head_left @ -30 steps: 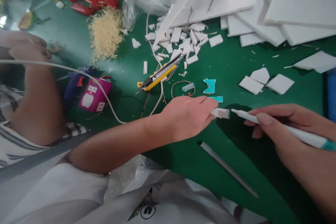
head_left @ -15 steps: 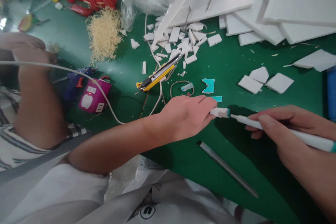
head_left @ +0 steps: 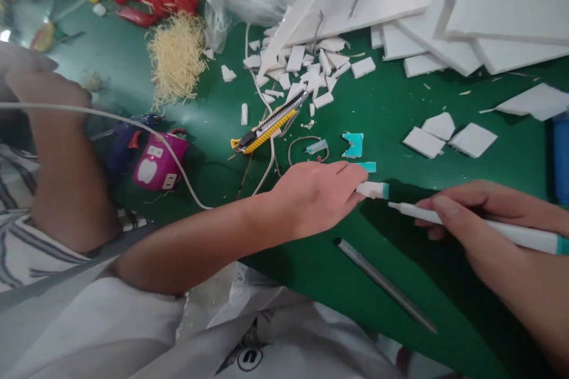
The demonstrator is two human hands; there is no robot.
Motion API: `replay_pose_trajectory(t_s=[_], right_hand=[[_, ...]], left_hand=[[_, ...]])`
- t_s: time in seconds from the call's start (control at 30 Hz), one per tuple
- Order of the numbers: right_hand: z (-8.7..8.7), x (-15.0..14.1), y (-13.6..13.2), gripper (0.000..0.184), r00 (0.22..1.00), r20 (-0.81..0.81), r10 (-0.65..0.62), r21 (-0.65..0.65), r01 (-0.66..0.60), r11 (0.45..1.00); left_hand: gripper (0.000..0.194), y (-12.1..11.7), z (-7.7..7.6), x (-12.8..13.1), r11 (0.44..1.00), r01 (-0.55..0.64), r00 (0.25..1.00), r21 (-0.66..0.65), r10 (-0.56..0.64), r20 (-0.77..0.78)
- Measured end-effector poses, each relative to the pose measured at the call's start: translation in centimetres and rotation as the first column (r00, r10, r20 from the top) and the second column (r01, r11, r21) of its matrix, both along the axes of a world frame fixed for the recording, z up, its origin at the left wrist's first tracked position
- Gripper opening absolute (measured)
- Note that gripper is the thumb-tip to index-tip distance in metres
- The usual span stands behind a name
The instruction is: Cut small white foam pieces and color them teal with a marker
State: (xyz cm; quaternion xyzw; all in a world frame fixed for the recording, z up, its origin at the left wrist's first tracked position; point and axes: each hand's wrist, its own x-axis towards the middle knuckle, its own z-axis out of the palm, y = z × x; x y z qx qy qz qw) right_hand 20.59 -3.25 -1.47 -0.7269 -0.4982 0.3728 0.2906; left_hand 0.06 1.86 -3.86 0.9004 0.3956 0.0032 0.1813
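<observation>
My left hand (head_left: 320, 195) is closed around a small white foam piece (head_left: 371, 190) whose right end is coloured teal. Between the fingers of my right hand (head_left: 480, 213) is a white marker (head_left: 424, 213) with a teal band at its back end. Its tip points left, just below the foam's teal end and apart from it. Beyond my left hand lie a notched teal foam piece (head_left: 354, 145) and a teal strip (head_left: 368, 167), partly covered by my fingers. A grey metallic rod (head_left: 386, 284) rests on the green table nearer to me.
A yellow utility knife (head_left: 269, 124) lies beside white foam scraps (head_left: 306, 68). Foam boards (head_left: 511, 0) are stacked at the back right, with loose foam pieces (head_left: 473, 140) before them. A white cable (head_left: 178, 169) crosses near a pink socket block (head_left: 160, 161). Another person's arm (head_left: 66, 160) is at left.
The marker tip has moved slightly down and away from the foam's teal end. My left hand stays in place. The other person's hand at left has shifted.
</observation>
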Motion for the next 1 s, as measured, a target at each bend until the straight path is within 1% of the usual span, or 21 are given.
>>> replay_pose_trajectory(t_s=[0.2,0.27,0.33,0.37,0.43,0.5,0.6,0.67,0.73,0.8,0.83,0.9,1.0], right_hand=[[0.3,-0.1,0.0,0.011,0.999,0.032,-0.041,0.062,0.039,0.997],[0.2,0.0,0.0,0.016,0.999,0.036,-0.003,0.042,0.001,0.999],[-0.1,0.3,-0.1,0.02,0.997,0.077,0.016,0.016,-0.017,1.0],[-0.3,0.7,-0.3,0.022,0.994,0.112,0.011,0.011,-0.012,1.0],[-1.0,1.7,-0.8,0.03,0.97,0.24,-0.026,0.053,0.014,0.998],[-1.7,2.9,-1.4,0.036,0.954,0.299,-0.026,0.075,0.004,0.997],[-2.4,4.4,-2.1,0.04,0.944,0.328,-0.02,0.082,-0.007,0.997],[-2.4,4.5,-2.2,0.04,0.943,0.332,-0.015,0.081,-0.013,0.997],[-1.9,3.9,-1.8,0.039,0.946,0.323,-0.015,0.074,-0.01,0.997],[-1.2,2.6,-1.1,0.035,0.96,0.281,-0.016,0.052,0.002,0.999],[-0.8,1.9,-0.8,0.032,0.972,0.236,-0.017,0.028,0.01,1.0],[-0.1,0.6,-0.2,0.022,0.996,0.083,0.026,-0.022,-0.024,0.999],[0.3,-0.3,0.2,0.012,0.999,-0.012,-0.038,0.001,0.038,0.999]], left_hand=[[0.018,0.0,0.2,0.1,1.0,-0.018,1.0,-0.021,0.018,-0.007],[0.019,-0.1,0.1,0.1,1.0,-0.018,1.0,-0.02,0.018,-0.005],[0.019,-0.1,0.1,0.1,1.0,-0.015,1.0,-0.017,0.015,-0.003],[0.018,-0.1,0.1,0.0,1.0,-0.015,1.0,-0.012,0.015,-0.002],[0.018,-0.1,0.0,0.0,1.0,-0.018,1.0,-0.006,0.019,0.001],[0.018,-0.1,0.0,0.0,1.0,-0.019,1.0,-0.002,0.019,0.008],[0.017,-0.1,-0.1,0.0,1.0,-0.011,1.0,0.004,0.011,0.018],[0.017,-0.1,-0.1,0.0,1.0,-0.008,1.0,0.005,0.008,0.021],[0.017,-0.1,-0.1,0.0,1.0,-0.013,1.0,0.003,0.013,0.024],[0.017,-0.1,-0.1,0.0,1.0,-0.018,0.999,0.001,0.018,0.027],[0.017,-0.1,-0.1,0.0,1.0,-0.017,0.999,-0.001,0.017,0.027],[0.018,-0.1,-0.1,0.0,1.0,-0.013,1.0,-0.005,0.013,0.024],[0.018,-0.1,-0.2,-0.1,1.0,-0.016,0.999,-0.007,0.017,0.028]])
